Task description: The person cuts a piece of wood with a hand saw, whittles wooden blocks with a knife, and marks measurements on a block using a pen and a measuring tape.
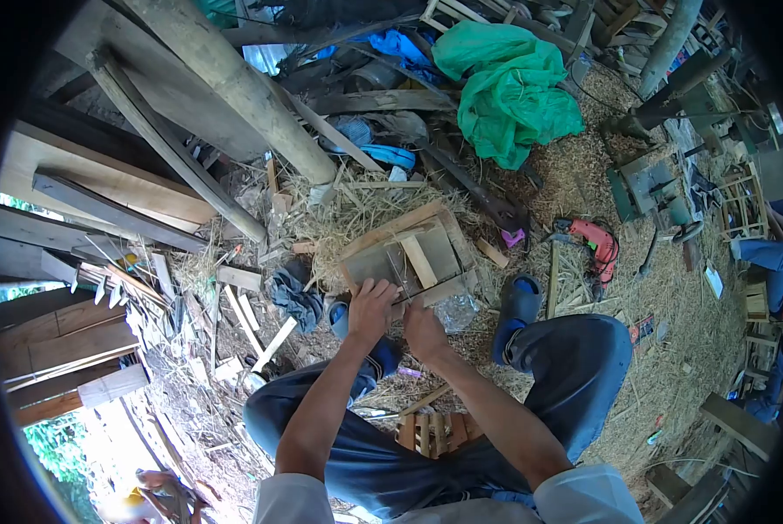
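Note:
A shallow wooden frame (454, 289) with a flat panel lies tilted in front of me, between my feet. Across the panel rests a pale wood block (418, 261). My left hand (373, 307) grips the frame's near left corner, its fingers curled over the edge. Close beside it, my right hand (424, 332) is closed at the near edge of the frame. A thin dark rod (399, 269) runs from near the hands up over the panel. Whatever the right fingers hold is too small to make out.
A red power drill (594, 244) lies on shavings to the right, near my sandal (520, 299). Green plastic sheeting (513, 92) is heaped at the back. Boards (103, 175) lean on the left beside a thick post (234, 83). Another person's leg (765, 258) shows far right.

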`<move>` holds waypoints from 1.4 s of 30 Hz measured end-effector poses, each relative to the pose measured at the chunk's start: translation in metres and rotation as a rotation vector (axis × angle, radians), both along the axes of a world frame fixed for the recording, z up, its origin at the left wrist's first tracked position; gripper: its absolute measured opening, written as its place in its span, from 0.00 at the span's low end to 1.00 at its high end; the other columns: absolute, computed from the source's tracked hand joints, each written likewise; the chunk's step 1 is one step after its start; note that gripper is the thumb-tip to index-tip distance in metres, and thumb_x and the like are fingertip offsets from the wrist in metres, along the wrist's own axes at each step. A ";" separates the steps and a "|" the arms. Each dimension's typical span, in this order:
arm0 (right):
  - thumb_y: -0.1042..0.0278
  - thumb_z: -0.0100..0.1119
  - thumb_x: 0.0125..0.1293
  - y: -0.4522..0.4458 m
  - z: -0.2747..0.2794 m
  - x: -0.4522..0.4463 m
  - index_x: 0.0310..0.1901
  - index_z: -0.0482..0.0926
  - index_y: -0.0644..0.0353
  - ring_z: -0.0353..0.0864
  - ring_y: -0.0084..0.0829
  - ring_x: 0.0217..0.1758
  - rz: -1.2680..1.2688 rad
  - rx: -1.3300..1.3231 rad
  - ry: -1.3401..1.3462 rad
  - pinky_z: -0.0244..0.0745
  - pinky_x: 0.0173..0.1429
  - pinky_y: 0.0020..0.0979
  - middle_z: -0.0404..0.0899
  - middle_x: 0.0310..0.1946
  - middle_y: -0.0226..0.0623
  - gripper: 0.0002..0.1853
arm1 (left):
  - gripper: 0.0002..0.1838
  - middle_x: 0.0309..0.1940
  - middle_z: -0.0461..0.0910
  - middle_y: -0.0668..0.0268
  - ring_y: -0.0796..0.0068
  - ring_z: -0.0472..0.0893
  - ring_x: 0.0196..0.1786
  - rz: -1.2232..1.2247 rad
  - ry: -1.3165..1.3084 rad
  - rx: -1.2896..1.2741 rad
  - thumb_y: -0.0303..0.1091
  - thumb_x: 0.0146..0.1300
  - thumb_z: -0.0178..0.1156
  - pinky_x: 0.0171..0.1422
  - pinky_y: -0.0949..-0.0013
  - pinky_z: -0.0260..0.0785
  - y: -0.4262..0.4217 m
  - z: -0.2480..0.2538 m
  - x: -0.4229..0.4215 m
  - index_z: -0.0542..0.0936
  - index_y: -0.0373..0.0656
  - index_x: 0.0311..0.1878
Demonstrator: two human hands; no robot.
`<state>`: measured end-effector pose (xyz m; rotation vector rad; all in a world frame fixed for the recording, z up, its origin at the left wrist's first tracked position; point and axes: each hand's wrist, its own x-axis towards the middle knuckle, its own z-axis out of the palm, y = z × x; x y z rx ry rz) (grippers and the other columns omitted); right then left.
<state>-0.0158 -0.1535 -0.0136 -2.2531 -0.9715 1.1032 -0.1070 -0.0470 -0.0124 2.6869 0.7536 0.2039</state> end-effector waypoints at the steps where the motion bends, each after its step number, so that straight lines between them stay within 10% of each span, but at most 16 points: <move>1: 0.65 0.41 0.74 -0.003 -0.002 -0.002 0.42 0.67 0.68 0.83 0.59 0.35 0.005 -0.004 0.003 0.80 0.37 0.53 0.80 0.28 0.62 0.12 | 0.09 0.35 0.71 0.66 0.61 0.71 0.42 0.005 0.003 -0.004 0.26 0.51 0.59 0.48 0.59 0.68 -0.004 -0.001 -0.001 0.75 0.45 0.37; 15: 0.59 0.42 0.74 -0.015 0.004 0.040 0.43 0.68 0.70 0.80 0.64 0.35 0.071 0.020 0.030 0.77 0.36 0.56 0.79 0.29 0.66 0.17 | 0.16 0.43 0.76 0.49 0.39 0.78 0.43 0.084 -0.260 -0.381 0.37 0.67 0.56 0.43 0.49 0.73 0.017 0.083 0.003 0.71 0.38 0.52; 42: 0.61 0.42 0.74 -0.008 0.017 0.018 0.41 0.67 0.70 0.82 0.62 0.33 -0.001 0.039 0.060 0.79 0.34 0.53 0.79 0.27 0.64 0.16 | 0.06 0.34 0.75 0.64 0.60 0.72 0.41 -0.015 -0.171 -0.075 0.24 0.54 0.62 0.48 0.62 0.67 -0.003 0.001 0.008 0.81 0.40 0.36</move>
